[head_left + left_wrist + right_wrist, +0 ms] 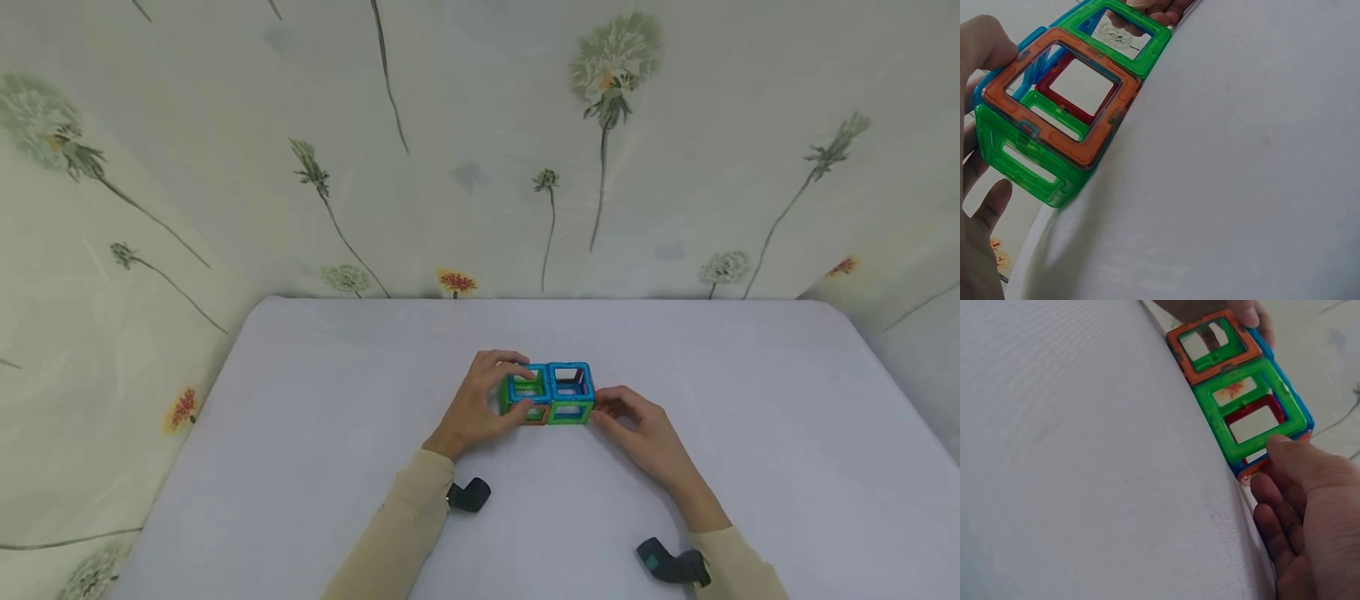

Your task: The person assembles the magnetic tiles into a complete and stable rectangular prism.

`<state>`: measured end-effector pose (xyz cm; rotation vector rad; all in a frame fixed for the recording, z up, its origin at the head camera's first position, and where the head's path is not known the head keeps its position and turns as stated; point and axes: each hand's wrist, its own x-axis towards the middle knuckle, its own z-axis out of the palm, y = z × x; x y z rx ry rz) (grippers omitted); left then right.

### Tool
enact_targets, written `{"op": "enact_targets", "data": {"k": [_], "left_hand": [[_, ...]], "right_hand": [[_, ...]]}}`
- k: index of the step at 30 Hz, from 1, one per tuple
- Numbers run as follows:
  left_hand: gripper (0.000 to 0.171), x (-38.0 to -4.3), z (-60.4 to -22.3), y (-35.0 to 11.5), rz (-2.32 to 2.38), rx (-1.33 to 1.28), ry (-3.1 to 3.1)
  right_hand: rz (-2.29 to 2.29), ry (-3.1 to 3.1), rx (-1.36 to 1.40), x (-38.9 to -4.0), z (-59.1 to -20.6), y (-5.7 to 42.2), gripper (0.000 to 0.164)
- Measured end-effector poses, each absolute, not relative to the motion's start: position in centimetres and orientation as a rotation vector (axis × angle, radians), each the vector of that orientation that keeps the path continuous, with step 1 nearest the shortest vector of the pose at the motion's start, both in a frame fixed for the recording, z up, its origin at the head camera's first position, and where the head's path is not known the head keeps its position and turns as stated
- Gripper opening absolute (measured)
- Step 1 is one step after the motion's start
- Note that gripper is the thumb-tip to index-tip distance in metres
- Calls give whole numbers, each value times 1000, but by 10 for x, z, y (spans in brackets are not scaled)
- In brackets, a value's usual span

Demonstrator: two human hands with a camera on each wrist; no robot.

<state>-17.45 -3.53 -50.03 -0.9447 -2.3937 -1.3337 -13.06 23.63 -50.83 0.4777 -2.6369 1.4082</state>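
Two cubes built of see-through coloured magnetic tiles stand side by side on the table. The left cube has a blue top and an orange front tile. The right cube has a blue top and a green front tile. My left hand grips the left cube, its thumb near the front upper edge and fingers reaching over the top and far side. With the thumb on the green front tile's edge, my right hand holds the right cube at its right end. Some fingertips are hidden behind the cubes.
A white cloth covers the table, whose far edge meets a floral curtain. Dark wrist camera mounts stick out inward from both sleeves.
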Motion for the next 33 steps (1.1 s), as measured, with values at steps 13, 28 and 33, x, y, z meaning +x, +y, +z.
{"op": "enact_targets", "data": {"k": [13,28,33], "left_hand": [[30,-174,-504,-37,-1382,-927,-2401],[28,-178,-511,-37,-1515,-932,-2333],[29,-179,-510,-35,-1531,-875,-2379]], "right_hand": [[1370,-2654,466,-125,-497,228,26],[1343,-2614,503,-117,-482,223,24],[1348,-2606,505,-122,-495,230,27]]}}
